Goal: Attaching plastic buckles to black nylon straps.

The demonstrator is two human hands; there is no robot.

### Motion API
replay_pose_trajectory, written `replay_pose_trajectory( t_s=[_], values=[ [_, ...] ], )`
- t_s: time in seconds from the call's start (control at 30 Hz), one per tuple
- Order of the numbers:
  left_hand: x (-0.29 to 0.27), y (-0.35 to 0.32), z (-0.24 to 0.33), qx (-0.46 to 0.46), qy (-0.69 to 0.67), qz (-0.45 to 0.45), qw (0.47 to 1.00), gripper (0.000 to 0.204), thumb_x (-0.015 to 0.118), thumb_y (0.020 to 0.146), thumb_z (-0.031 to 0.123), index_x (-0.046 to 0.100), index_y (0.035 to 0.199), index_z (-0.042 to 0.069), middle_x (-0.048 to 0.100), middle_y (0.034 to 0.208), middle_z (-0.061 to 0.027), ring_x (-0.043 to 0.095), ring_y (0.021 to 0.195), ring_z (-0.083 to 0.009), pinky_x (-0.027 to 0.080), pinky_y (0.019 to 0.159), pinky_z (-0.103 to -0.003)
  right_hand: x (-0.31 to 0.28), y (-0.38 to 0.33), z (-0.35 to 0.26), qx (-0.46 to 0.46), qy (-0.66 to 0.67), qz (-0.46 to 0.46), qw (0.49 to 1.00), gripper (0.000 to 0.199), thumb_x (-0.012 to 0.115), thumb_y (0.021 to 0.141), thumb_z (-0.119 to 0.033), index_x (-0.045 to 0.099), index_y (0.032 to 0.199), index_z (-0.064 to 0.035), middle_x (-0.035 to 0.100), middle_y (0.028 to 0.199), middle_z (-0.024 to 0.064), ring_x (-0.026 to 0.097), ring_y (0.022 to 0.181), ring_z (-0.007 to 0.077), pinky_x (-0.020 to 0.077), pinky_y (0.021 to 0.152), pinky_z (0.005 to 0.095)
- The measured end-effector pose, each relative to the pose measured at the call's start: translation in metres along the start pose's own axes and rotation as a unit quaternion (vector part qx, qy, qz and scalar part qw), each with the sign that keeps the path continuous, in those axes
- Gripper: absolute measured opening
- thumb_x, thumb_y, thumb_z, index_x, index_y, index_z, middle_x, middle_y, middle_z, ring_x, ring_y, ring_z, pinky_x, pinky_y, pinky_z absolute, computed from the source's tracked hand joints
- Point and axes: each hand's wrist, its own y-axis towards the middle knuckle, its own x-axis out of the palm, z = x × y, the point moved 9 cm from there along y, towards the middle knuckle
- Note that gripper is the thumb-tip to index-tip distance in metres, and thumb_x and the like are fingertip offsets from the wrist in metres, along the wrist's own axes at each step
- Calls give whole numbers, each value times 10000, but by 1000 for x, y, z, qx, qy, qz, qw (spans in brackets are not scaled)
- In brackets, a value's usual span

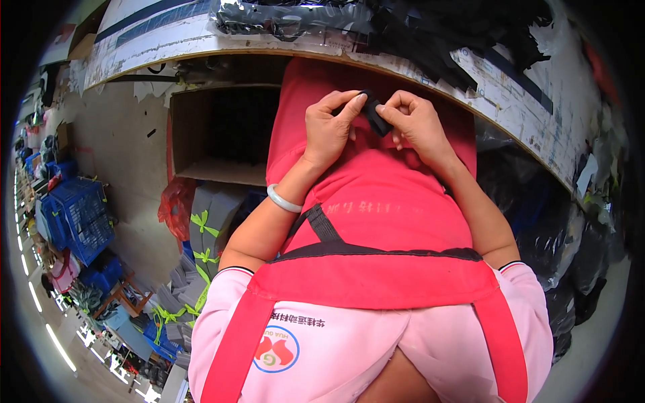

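Note:
Between my two hands, above the red apron (396, 201) on my lap, is a small black strip of fabric (377, 119), bent over on itself. My left hand (330, 124) pinches its upper left end between thumb and forefinger. On the strip's right side, the thumb and curled fingers of my right hand (415, 124) close on it. A pale bangle (284, 199) rings my left wrist. What the lower fingers of both hands touch is partly hidden.
A worn table edge (222, 52) curves just beyond my hands, with black fabric pieces (430, 40) and clear plastic bags (289, 19) on it. An open cardboard box (222, 171) stands at left, near a red plastic bag (177, 208). Blue crates (80, 215) lie farther left; dark bagged bundles (537, 221) sit at right.

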Motion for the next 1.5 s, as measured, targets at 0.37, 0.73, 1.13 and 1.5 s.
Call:
replay_pose_trajectory(
  t_s=[0.37,0.73,1.13,1.5],
  values=[
    [5,-3,17,105,1,-19,994,148,682,830,-26,705,973,3,593,931,-37,560,653,-49,426,447,-175,4,6,8,-6,111,21,994,143,653,909,-153,562,931,-45,590,681,-3,551,511,47,463,434,182],
    [3,-7,30,226,123,-13,966,185,679,812,-66,695,978,13,556,1041,-43,571,749,-66,455,476,-175,6,5,-6,-62,99,-35,993,332,557,945,-71,467,1255,6,602,957,91,653,807,154,564,715,259],
    [10,-19,39,259,167,-50,950,219,692,774,-82,708,953,42,604,938,-56,594,820,-136,480,691,-241,3,13,10,-1,74,-98,992,256,617,939,-255,616,1042,-20,597,817,40,637,685,111,540,583,219],
    [18,-23,38,239,151,-94,955,188,649,820,-82,704,948,44,598,958,-36,574,671,-69,448,520,-194,-6,18,3,-101,77,-27,992,126,692,863,-105,633,949,-34,627,826,-7,565,735,59,471,668,207]
  ],
)
